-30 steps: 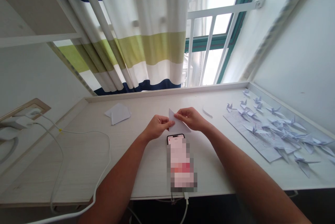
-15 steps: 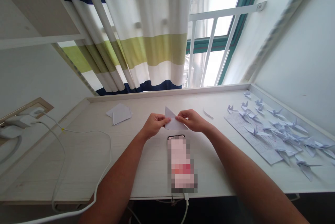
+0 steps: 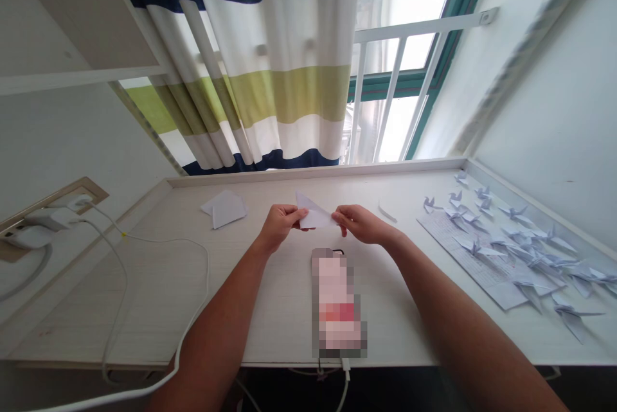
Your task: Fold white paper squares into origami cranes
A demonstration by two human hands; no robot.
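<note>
A small folded sheet of white paper [image 3: 313,214] is held up between my two hands, just above the desk. My left hand [image 3: 281,225] pinches its left side, thumb on top and fingers behind. At the right corner, my right hand [image 3: 357,222] has thumb and forefinger closed on the paper's edge. The paper shows a slanting upper edge that rises to a point on the left. Below the hands, a phone [image 3: 337,303] with a blurred screen lies on the desk.
Several folded paper cranes [image 3: 515,213] stand at the right, some on a printed sheet [image 3: 491,286]. A small stack of white paper [image 3: 229,209] lies at the left. A thin paper strip [image 3: 387,211] rests behind my right hand. White cables [image 3: 208,264] cross the desk's left side.
My right hand has slid outward to the paper's right corner, and the paper has tilted slightly. My left hand keeps its pinch. The whole view has shifted a little.
</note>
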